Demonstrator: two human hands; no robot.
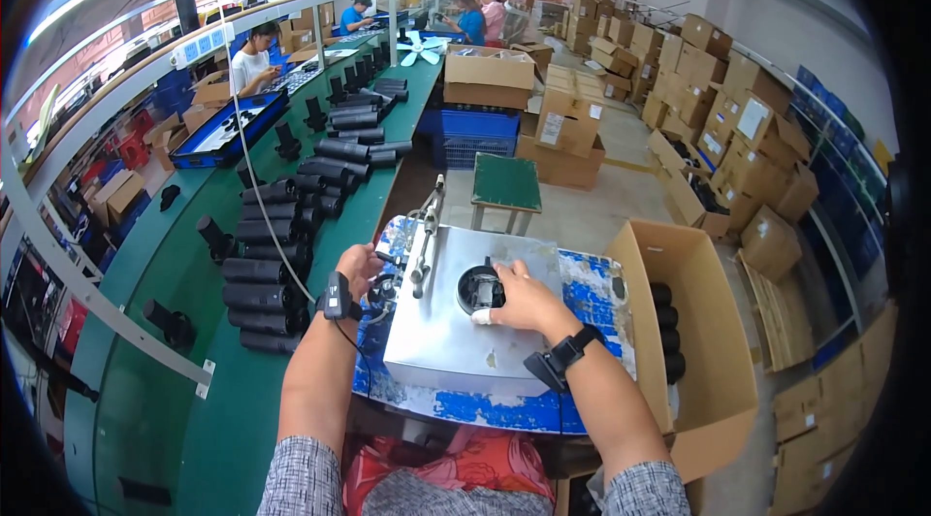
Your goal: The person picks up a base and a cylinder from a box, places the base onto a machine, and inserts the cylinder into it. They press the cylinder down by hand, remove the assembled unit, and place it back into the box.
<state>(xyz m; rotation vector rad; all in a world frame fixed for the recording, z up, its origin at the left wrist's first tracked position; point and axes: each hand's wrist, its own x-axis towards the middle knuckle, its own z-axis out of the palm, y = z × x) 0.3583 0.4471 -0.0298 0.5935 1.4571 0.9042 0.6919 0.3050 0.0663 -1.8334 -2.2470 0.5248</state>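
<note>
A grey metal press fixture (456,341) stands on a blue-and-white worn bench top (592,298) in front of me. My right hand (524,301) rests on the fixture and grips a round black part (478,289) seated in its hole; one fingertip wears a white cot. A metal lever (425,240) stands at the fixture's left side. My left hand (361,267) hangs beside that lever's base with fingers curled; whether it grasps anything is unclear. Both wrists carry black strapped devices.
Several black cylindrical tubes (262,272) lie in rows on the green conveyor table (223,419) to my left. An open cardboard box (713,361) with black parts sits at my right. A green stool (505,182), blue crate (472,133), stacked cartons and seated workers lie beyond.
</note>
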